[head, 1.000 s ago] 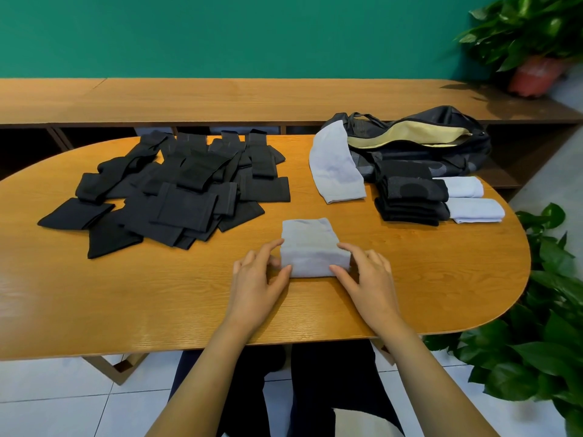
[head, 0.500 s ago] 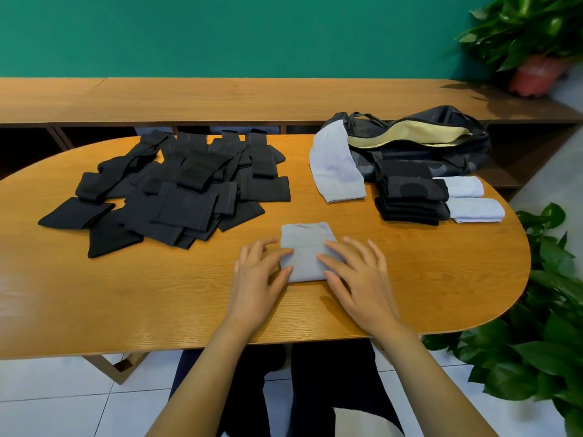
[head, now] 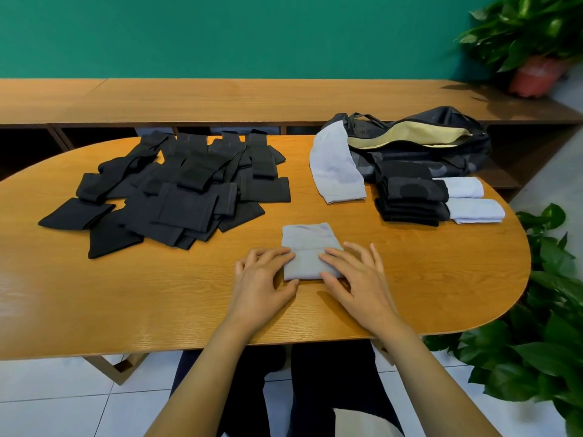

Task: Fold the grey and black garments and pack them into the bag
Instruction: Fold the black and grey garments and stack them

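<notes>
A: Where's the grey garment (head: 310, 244)?
B: On the bench (head: 157, 304), well in front of the bag (head: 410, 137). The left hand (head: 263, 279) and right hand (head: 356, 275) press its near fold, fingers (head: 331, 259) flat, gripping nothing.
A: Risk?
B: Lifting off carelessly could let the fold spring open. The bag's inside is hidden, as are the edges under the palms.

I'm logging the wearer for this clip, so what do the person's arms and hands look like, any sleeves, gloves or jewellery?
The left arm and right arm are bare down to the frame edge, with no sleeves showing. The left hand and right hand wear no gloves, and no ring, watch or bracelet shows.
</notes>
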A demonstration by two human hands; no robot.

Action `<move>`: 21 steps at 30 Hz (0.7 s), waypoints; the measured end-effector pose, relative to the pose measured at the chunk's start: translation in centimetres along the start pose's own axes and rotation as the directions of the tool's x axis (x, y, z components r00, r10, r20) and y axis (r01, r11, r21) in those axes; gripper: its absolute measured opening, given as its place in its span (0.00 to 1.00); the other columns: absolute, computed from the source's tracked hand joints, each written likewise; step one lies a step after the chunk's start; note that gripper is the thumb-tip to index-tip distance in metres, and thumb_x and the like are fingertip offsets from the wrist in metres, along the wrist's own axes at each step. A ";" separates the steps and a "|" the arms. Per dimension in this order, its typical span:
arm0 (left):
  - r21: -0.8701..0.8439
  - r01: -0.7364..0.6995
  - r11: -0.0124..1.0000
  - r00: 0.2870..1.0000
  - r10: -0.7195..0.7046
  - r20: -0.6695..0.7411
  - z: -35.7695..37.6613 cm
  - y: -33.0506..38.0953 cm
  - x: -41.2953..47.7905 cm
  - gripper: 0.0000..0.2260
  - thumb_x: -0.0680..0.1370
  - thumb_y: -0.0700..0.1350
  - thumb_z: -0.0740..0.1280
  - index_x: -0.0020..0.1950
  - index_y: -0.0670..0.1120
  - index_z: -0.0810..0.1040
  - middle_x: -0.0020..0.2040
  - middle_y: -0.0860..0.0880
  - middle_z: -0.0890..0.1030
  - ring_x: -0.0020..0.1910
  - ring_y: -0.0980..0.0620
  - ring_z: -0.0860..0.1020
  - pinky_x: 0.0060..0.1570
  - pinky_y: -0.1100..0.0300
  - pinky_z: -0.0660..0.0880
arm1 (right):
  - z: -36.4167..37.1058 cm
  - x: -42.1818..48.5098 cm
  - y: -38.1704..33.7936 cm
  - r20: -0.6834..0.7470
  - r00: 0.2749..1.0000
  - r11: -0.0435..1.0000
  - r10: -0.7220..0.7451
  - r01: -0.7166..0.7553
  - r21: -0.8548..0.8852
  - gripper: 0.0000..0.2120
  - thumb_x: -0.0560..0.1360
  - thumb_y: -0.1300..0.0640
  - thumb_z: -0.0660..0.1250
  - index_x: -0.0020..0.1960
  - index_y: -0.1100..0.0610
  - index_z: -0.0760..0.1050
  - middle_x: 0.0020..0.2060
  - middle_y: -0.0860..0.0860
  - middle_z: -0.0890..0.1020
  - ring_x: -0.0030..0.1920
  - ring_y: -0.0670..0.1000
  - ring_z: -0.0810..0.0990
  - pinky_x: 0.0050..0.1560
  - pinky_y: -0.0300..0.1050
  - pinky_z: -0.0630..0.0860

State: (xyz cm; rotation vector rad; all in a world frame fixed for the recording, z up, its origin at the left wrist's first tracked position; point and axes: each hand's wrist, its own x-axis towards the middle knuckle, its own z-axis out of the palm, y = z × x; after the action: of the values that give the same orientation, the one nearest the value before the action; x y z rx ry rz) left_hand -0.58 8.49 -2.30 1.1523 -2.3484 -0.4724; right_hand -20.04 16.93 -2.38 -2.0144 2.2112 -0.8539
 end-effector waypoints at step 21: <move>-0.122 0.104 0.987 0.994 -0.106 -0.007 0.6 -1.1 0.0 0.22 0.76 0.64 0.57 0.70 0.63 0.67 0.59 0.59 0.74 0.62 0.55 0.68 0.55 0.68 0.55 | -1.0 0.0 -1.2 -0.096 0.989 0.992 0.110 -0.103 0.075 0.19 0.78 0.50 0.66 0.67 0.52 0.72 0.60 0.46 0.74 0.64 0.45 0.61 0.69 0.57 0.65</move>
State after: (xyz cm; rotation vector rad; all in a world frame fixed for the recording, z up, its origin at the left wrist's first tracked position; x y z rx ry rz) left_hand -0.21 7.93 -3.31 1.2220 -2.2214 -0.6335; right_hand -19.29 17.31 -1.04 -1.8435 2.2817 -1.0260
